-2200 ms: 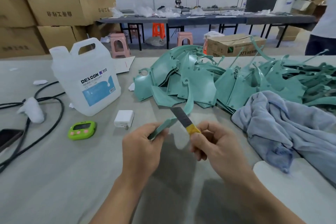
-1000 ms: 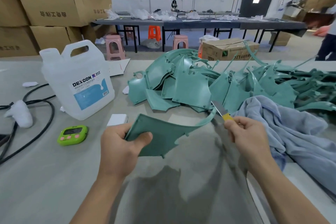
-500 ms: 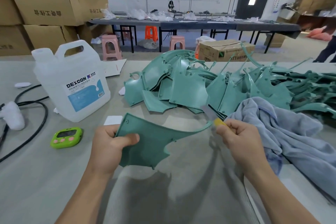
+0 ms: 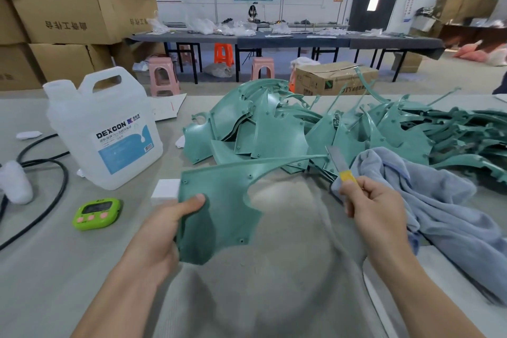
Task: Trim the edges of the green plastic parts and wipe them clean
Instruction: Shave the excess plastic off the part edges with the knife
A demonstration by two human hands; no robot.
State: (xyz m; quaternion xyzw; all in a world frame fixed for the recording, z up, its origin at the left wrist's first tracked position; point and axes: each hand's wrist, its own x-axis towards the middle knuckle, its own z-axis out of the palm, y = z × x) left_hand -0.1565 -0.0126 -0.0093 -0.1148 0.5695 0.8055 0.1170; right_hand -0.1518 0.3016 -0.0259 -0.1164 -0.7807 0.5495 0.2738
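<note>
"DEXCON" label on jug (image 4: 109,129)

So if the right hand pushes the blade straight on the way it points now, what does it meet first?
Probably the thin tip of the held green part, which ends right at the blade in the right hand. Beyond lies the green pile; depth is unclear.
</note>
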